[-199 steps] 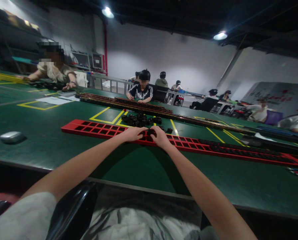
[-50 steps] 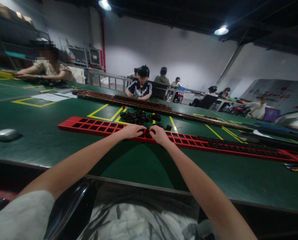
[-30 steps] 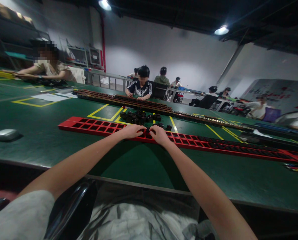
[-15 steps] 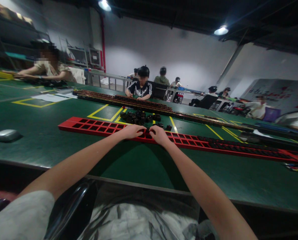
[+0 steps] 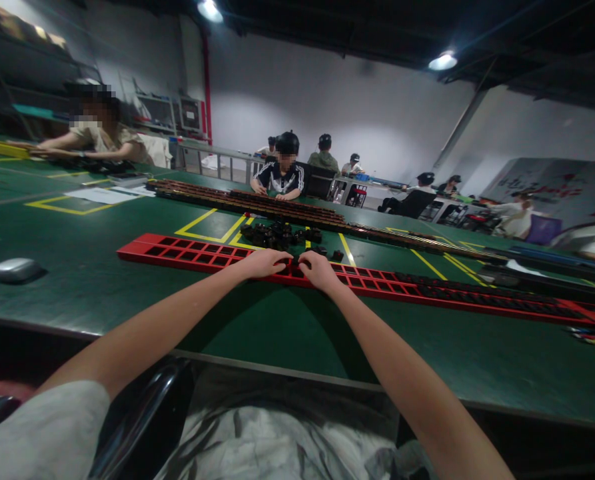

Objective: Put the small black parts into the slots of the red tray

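A long red slotted rack (image 5: 177,250) lies across the green table (image 5: 77,280). My left hand (image 5: 264,263) and my right hand (image 5: 318,269) rest side by side on the rack's middle, fingers curled down onto small black parts there. What the fingertips pinch is hidden. Just behind the hands sits a heap of small black parts (image 5: 277,235). The rack's slots to the right hold black parts (image 5: 477,297); those to the left stand empty.
A grey oval object (image 5: 14,269) lies at the table's left. Long dark racks (image 5: 257,203) stretch across the far side, with yellow floor-tape lines between. Several other people sit at the far edge and at further tables. Papers (image 5: 104,194) lie at the far left.
Since 6.6 s ago the view has shifted slightly; my hands stay on the same spot of the red rack. Over the last second nothing visibly moves.
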Available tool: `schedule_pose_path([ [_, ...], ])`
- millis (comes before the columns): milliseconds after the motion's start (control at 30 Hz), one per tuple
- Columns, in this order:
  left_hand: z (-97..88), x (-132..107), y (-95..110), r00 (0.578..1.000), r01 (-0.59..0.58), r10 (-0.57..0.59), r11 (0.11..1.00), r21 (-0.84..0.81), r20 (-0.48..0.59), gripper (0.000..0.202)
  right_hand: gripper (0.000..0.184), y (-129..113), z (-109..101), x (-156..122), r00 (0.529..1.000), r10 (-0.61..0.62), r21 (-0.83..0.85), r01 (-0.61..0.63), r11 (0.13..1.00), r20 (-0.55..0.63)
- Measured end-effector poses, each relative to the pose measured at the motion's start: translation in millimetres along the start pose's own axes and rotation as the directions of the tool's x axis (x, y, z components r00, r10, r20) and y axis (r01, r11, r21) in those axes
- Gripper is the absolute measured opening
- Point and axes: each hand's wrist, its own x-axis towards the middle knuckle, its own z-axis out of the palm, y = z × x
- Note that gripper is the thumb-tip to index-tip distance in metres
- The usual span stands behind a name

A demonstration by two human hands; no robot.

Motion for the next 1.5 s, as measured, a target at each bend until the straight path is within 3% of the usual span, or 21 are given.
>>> schedule_pose_path([
  [1500,-0.7,-0.7,1.2,1.0,-0.015,0.015,1.0,-0.01,-0.009,0.045,0.012,1.4,1.1,0.4,1.0,0.013,-0.002,-0.013,1.0,0.007],
])
